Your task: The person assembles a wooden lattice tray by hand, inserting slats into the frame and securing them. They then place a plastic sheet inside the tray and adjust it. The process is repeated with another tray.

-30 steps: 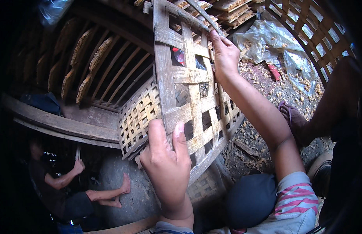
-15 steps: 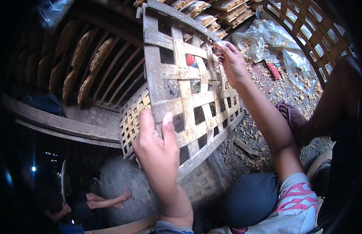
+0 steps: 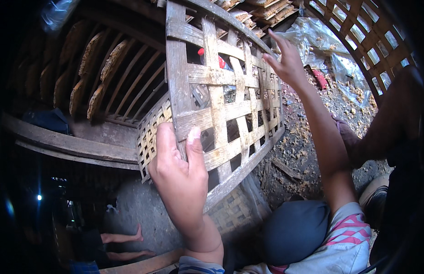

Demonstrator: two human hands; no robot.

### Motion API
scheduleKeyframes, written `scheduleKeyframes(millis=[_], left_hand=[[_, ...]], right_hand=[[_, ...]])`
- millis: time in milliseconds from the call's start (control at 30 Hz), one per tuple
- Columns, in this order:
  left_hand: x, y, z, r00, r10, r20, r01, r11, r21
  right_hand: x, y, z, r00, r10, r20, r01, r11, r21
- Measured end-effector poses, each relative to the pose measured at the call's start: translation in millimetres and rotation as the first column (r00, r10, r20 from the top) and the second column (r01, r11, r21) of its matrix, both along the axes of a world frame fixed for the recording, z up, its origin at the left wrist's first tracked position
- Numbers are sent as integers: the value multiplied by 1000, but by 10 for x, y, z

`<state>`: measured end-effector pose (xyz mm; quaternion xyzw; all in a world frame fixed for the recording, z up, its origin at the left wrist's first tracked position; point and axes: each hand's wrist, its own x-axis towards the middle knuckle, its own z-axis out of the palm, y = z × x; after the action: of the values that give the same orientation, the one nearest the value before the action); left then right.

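In two hands (image 3: 180, 182), one bamboo lattice panel (image 3: 221, 96)

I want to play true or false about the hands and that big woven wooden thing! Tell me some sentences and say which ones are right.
1. The left hand grips the edge of the woven bamboo panel. True.
2. The right hand is closed in a tight fist around a hammer. False: its fingers are spread open at the panel's far edge, and no hammer is seen.
3. The panel has square gaps between its strips. True.
4. The panel lies flat on the ground. False: it is held up and tilted.
5. A clear plastic sheet lies on the ground beyond the right hand. True.
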<state>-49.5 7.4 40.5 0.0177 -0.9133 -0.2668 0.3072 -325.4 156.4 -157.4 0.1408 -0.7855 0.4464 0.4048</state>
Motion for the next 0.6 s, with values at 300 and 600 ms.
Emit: scheduleKeyframes(millis=[300,600], left_hand=[[24,121,52,998,14,56,-15,1000,19],[-26,49,-27,998,-40,-57,34,994,-108]], right_hand=[[-357,101,479,958,283,-37,-275,951,138],[-274,43,193,820,-238,-520,327,941,85]])
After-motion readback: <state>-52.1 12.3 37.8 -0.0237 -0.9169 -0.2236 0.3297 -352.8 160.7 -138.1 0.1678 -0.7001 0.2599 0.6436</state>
